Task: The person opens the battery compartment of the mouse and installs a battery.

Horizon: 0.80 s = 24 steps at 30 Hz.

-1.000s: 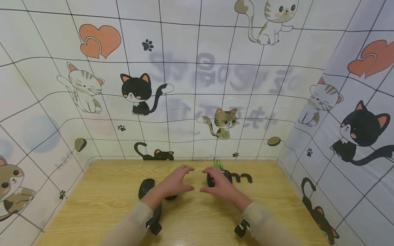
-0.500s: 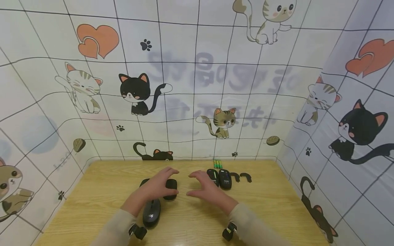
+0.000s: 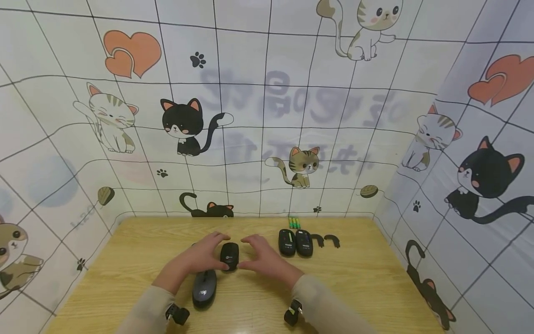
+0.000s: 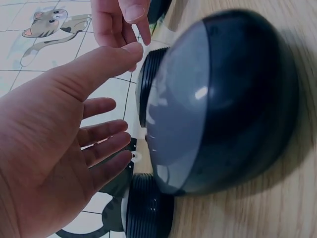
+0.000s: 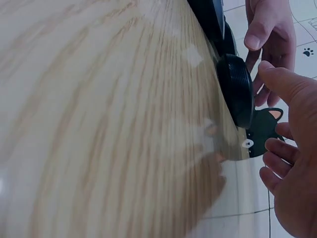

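Observation:
In the head view a small black computer mouse [image 3: 229, 255] lies between my two hands. My left hand [image 3: 200, 255] hovers at its left side, fingers loosely bent and thumb tip overlapping its near edge. On the other side is my right hand [image 3: 269, 260], also loosely curved, thumb near the mouse. Whether either touches it I cannot tell. Both palms look unfilled in the wrist views. A dark grey AOC mouse [image 3: 204, 288] sits below my left hand and looms large in the left wrist view [image 4: 237, 99]. Another ribbed black mouse [image 4: 148, 210] is mostly hidden by that hand in the head view.
Two black mice [image 3: 295, 242] lie side by side at right on the wooden table [image 3: 359, 287]. Green batteries [image 3: 294, 222] lie behind them, and two black curved pieces [image 3: 325, 240] to their right. A cat-print curtain [image 3: 250, 139] closes off the back and sides.
Both hands have moved left, from the middle of the table to around the small black mouse. The right-hand pair of mice and the AOC mouse have come into full view.

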{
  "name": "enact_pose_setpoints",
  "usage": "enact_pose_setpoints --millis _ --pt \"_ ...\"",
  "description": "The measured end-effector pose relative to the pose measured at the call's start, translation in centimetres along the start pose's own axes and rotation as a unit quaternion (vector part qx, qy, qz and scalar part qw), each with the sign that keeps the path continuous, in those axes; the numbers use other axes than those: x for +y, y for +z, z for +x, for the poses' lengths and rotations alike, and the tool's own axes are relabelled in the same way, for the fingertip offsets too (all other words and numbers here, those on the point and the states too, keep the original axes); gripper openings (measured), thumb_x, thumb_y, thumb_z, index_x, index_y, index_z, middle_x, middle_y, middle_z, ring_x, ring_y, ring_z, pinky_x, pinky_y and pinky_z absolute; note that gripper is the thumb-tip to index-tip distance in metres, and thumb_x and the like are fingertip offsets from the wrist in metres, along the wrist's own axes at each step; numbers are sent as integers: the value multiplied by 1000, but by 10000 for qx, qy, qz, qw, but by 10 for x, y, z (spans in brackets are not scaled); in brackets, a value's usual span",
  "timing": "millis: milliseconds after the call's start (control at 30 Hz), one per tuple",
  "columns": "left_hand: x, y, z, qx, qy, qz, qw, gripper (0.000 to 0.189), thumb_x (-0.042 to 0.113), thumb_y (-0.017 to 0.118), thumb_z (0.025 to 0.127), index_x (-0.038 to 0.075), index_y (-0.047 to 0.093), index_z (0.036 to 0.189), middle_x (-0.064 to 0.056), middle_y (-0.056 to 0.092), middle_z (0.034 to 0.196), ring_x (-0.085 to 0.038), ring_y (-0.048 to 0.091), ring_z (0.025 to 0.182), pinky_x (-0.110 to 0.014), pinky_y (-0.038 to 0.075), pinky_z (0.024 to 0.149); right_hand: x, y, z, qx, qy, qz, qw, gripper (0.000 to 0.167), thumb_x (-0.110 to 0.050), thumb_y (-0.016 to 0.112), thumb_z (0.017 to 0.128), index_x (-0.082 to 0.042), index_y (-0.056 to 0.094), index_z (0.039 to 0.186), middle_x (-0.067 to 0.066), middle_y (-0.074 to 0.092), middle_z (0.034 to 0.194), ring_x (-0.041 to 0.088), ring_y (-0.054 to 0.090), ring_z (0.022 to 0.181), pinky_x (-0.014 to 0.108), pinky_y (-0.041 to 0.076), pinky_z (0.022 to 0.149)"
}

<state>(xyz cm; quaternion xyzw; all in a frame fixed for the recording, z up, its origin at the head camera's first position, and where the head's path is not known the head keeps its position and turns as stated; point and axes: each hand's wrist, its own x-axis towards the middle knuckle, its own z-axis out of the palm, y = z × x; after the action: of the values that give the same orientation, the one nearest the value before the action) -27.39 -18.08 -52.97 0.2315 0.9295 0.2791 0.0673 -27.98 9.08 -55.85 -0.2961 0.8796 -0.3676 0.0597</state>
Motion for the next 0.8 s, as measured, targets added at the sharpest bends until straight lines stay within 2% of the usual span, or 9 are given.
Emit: enact_pose_setpoints --millis 200,433,667,800 --pt "-9 3 2 -65 -25 105 9999 93 40 99 81 6 57 157 -14 57 157 -40 55 145 -63 49 116 -3 10 13 -155 35 -235 9996 87 -54 87 95 -10 53 162 7 53 159 26 48 150 47 45 124" --pt "-13 6 4 -85 73 204 9997 89 36 100 78 3 61 151 -13 63 148 -38 60 139 -60 50 116 -3 17 22 -296 -90 -440 9986 90 -49 92 91 -10 53 162 6 55 157 23 50 147 41 44 124" --pt "-12 8 3 -124 183 249 9994 79 30 101 77 7 67 144 -8 68 138 -32 65 130 -56 53 112 -2 21 26 -319 -275 -726 9965 82 -44 96 87 -13 61 155 5 59 151 21 54 142 37 47 120" --pt "-12 8 3 -146 315 235 9991 79 27 102 76 5 67 143 -9 69 135 -33 66 128 -57 54 111 -1 21 28 -338 -342 -858 9951 80 -43 98 86 -13 63 152 3 61 149 20 54 141 35 46 121"
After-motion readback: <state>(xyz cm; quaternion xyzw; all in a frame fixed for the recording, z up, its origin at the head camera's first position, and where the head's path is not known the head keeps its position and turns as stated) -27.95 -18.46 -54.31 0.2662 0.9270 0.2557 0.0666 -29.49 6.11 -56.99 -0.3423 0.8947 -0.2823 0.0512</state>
